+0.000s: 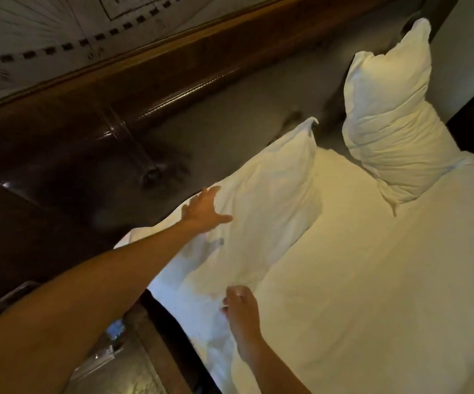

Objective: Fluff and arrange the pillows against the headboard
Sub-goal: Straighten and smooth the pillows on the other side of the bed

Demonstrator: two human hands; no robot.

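A white pillow (270, 191) leans slackly against the dark padded headboard (73, 155) at the near end of the bed. My left hand (204, 209) lies flat and open on its upper near edge, fingers spread. My right hand (240, 308) rests on the pillow's lower near corner with the fingers curled into the fabric. A second white pillow (389, 109), bunched and creased, stands upright against the headboard at the far end.
The white bedsheet (372, 280) covers the mattress to the right. A wooden rail (173, 69) tops the headboard, with a patterned wall (31, 29) above it. A dark bedside surface (133, 351) lies at the lower left, beside the bed's edge.
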